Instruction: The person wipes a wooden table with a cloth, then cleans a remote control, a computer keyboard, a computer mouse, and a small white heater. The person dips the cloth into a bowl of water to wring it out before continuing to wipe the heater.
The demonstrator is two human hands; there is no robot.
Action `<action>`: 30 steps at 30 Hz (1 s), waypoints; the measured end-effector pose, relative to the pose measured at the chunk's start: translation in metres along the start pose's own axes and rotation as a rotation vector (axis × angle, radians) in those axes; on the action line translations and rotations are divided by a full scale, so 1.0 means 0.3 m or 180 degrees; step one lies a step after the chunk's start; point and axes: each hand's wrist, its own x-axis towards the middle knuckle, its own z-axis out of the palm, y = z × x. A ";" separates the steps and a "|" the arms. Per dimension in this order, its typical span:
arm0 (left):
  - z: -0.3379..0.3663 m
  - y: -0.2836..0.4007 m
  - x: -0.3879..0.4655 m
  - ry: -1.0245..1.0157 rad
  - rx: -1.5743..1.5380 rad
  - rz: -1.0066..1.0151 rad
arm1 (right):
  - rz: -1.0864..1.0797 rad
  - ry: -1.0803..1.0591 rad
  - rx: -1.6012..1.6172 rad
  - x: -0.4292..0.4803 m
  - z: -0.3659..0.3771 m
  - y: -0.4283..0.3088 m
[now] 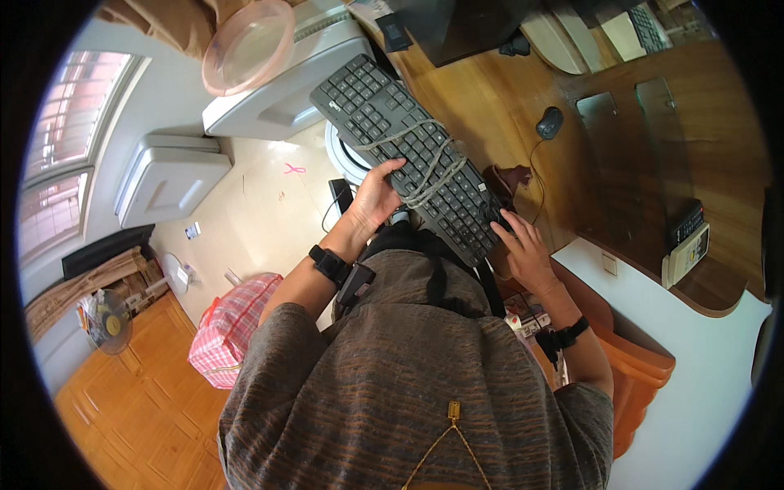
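Observation:
A black computer keyboard (pixel 367 104) slants across the view in front of me, keys up, above the floor and the desk's near edge. My left hand (pixel 375 195) grips its left long edge, thumb lying over the keys and the other fingers hidden underneath. Several turns of greyish cord (pixel 436 177) wrap around the keyboard's middle. Close to its lower right edge sits a small black cable bundle (pixel 489 212). There my right hand (pixel 528 251) touches the bundle and the keyboard's edge with its fingertips; its thumb is out of sight, so its grip is unclear.
The wooden desk (pixel 478 101) on the right bears a black wired mouse (pixel 549 123), a dark maroon cloth (pixel 509 182) and remote controls (pixel 687 222). Left are a pink basin (pixel 248 49), a checked bag (pixel 236 331) and a fan (pixel 110 321). An orange chair (pixel 637 361) stands right.

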 end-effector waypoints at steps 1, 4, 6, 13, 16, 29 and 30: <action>-0.004 -0.005 0.004 -0.0009 -0.0027 0.0043 | -0.0136 0.0209 0.0240 0.011 -0.005 0.010; -0.026 -0.012 0.015 -0.0006 -0.0135 0.0116 | 0.0188 0.0278 0.0247 0.069 0.021 0.005; -0.034 -0.021 0.017 -0.0080 -0.0221 0.0136 | 0.0486 0.0448 0.0255 0.117 0.047 -0.009; -0.041 -0.081 0.004 -0.0172 -0.0660 0.0449 | 0.1043 0.1287 0.1678 0.285 -0.003 -0.027; -0.044 -0.093 -0.023 -0.0138 -0.0744 0.0587 | 0.0646 0.1756 0.2623 0.372 -0.084 -0.064; -0.026 -0.242 -0.162 0.0705 -0.0148 0.1066 | -0.1077 -0.0148 0.2217 0.444 0.001 -0.158; -0.038 -0.243 -0.168 0.0701 -0.0268 0.1040 | -0.0985 0.0149 0.2171 0.462 -0.014 -0.088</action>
